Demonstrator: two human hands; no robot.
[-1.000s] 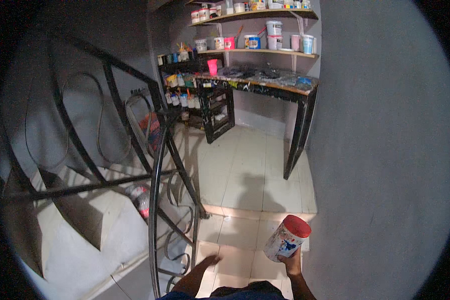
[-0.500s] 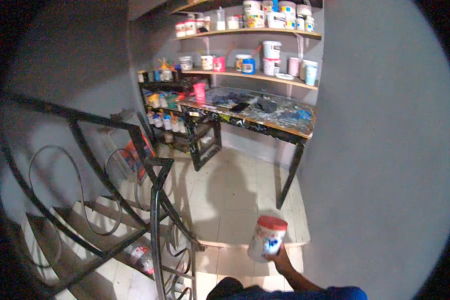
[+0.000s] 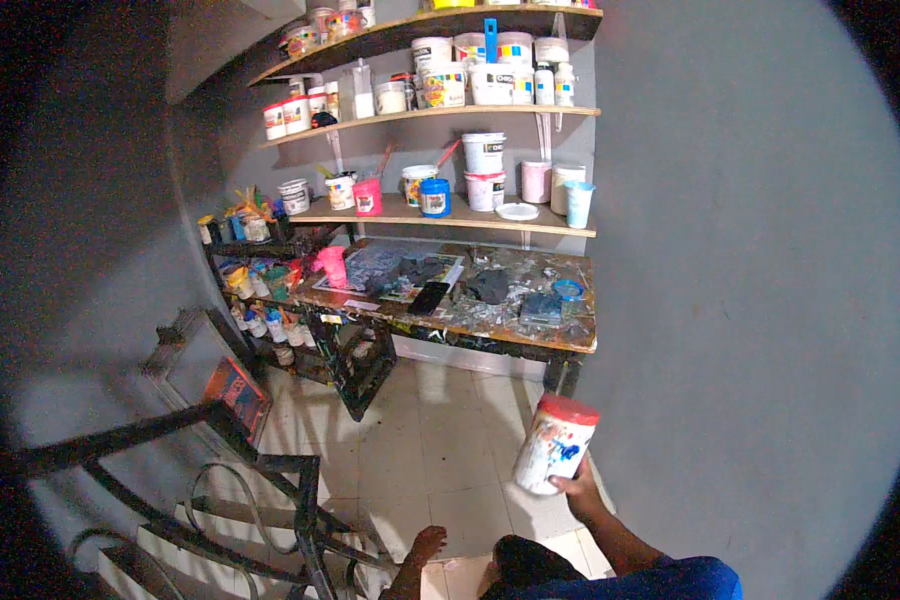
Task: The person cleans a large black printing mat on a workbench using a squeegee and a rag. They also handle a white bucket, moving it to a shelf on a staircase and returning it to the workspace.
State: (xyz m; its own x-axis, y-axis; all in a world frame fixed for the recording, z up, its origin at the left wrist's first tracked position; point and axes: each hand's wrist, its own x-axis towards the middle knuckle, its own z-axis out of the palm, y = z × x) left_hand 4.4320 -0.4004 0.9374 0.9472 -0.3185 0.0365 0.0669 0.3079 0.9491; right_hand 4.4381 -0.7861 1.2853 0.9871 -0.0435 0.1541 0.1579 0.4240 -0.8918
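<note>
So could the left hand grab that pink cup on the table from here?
Probably not: the left hand looks empty, but a stretch of tiled floor separates it from the pink cup on the paint-stained table, which seems too far off.

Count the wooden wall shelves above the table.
3 in view: a low shelf just above the table, a middle shelf over that, and a top shelf near the upper edge. Others may sit higher, out of the picture.
</note>
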